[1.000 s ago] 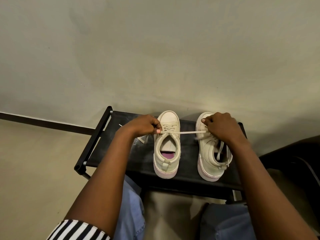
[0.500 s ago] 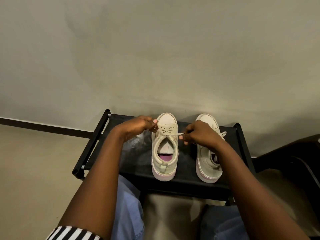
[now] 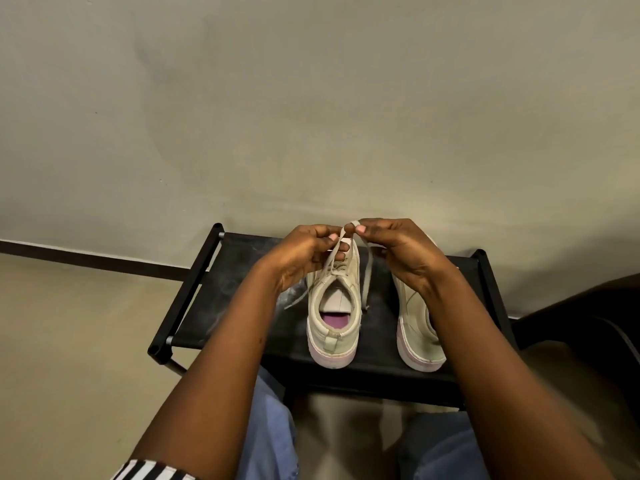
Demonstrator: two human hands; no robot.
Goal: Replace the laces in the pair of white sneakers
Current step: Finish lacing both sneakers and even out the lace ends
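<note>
Left sneaker (image 3: 331, 346), right sneaker (image 3: 417, 344) sit on black rack (image 3: 239, 306). Purple insole (image 3: 337, 322) inside left sneaker. Left hand (image 3: 303, 252), right hand (image 3: 400, 251) close together, both pinching lace (image 3: 366, 279).

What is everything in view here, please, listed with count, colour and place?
sneakers: two, off-white with pinkish soles, on the rack; one mid-rack, one partly behind the right forearm
lace: one, cream, threaded in the mid-rack sneaker, ends lifted
shoe rack: one, black, against the wall
skirting strip: one, black, at the wall's foot
dark object: one, right edge, kind unclear
jeans: blue, bottom
striped sleeve: black-and-white, bottom edge
left hand: pinches the lace
right hand: pinches the lace
</note>
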